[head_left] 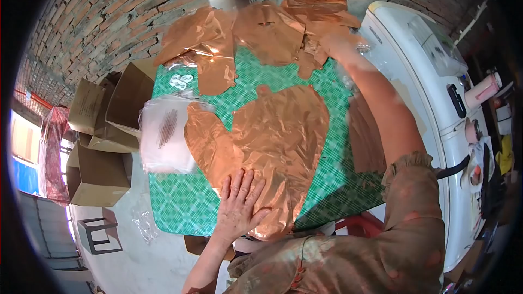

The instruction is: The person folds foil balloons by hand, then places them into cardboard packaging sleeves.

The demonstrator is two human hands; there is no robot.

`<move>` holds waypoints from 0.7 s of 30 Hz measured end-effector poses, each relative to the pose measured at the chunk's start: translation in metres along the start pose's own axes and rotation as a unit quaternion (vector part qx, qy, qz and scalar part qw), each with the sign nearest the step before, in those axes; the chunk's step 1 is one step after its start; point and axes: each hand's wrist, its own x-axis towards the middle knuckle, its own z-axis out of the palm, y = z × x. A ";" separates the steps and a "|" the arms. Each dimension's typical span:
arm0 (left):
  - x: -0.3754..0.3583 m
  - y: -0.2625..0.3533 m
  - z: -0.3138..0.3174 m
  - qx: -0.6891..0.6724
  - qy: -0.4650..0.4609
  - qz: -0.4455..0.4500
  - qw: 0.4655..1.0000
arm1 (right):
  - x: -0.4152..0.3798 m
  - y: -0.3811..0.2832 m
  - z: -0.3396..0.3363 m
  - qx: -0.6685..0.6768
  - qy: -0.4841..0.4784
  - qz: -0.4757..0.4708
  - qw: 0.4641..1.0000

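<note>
A large flat copper-coloured foil balloon (278, 130), creased and uninflated, lies across the middle of the green checked tablecloth (169, 196). My left hand (238, 198) rests palm down on its lower left part, fingers stretched out. My right arm reaches to the far right of the table. There my right hand (339, 49) is at a pile of similar foil balloons (321, 16). Its fingers are blurred against the foil, so their grip does not show. More flat foil balloons (204, 43) lie along the far edge, overlapping each other.
Clear plastic bags (169, 133) lie at the table's left edge, below several small white round pieces (181, 81). Open cardboard boxes (101, 177) stand to the left. A brownish folded stack (364, 130) lies on the right side, beside a white appliance (430, 92). A brick wall (109, 27) rises behind.
</note>
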 end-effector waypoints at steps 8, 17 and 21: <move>0.002 0.001 -0.003 0.006 -0.007 0.001 1.000 | -0.026 -0.009 -0.045 0.057 0.037 0.105 0.992; -0.001 0.000 -0.004 -0.031 0.043 -0.010 0.999 | -0.005 0.037 -0.016 0.185 0.143 0.004 0.972; -0.002 0.003 -0.027 -0.018 0.053 -0.030 0.998 | 0.010 0.061 -0.009 0.277 0.094 -0.037 0.955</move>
